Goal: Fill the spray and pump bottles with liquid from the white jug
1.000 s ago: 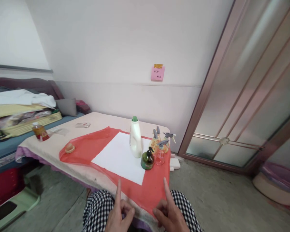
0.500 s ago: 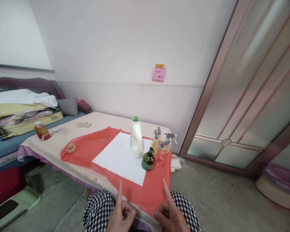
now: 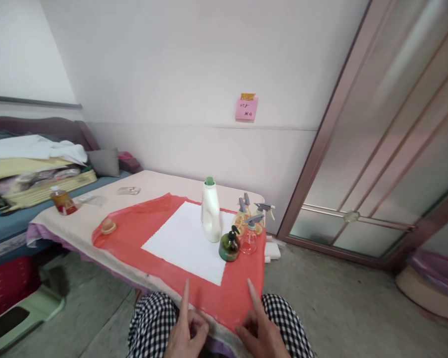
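My left hand [image 3: 187,328] is at the near table edge, index finger stretched forward, the other fingers curled, nothing held. Mirroring it, my right hand [image 3: 260,325] points its index finger over the red plastic sheet [image 3: 205,297] and is empty too. Beyond them a white sheet [image 3: 179,243] with a jagged edge lies on the red plastic. A white detergent bottle [image 3: 210,214] with a green cap stands upright on it. To its right are a green pump bottle [image 3: 229,247] and several spray bottles [image 3: 249,241] with grey triggers, standing close together.
A round beige object [image 3: 108,227] sits on the red plastic's left part. Farther left stands an amber bottle [image 3: 63,201] beside a clear bag. A pink note [image 3: 246,108] is taped to the wall. A glass-panelled door [image 3: 358,174] and a lined bin [image 3: 429,293] are at right.
My right hand has shifted slightly left, its index fingertip closer to the left one. My left hand stays nearly still. The bottles have not moved; the view has tilted slightly.
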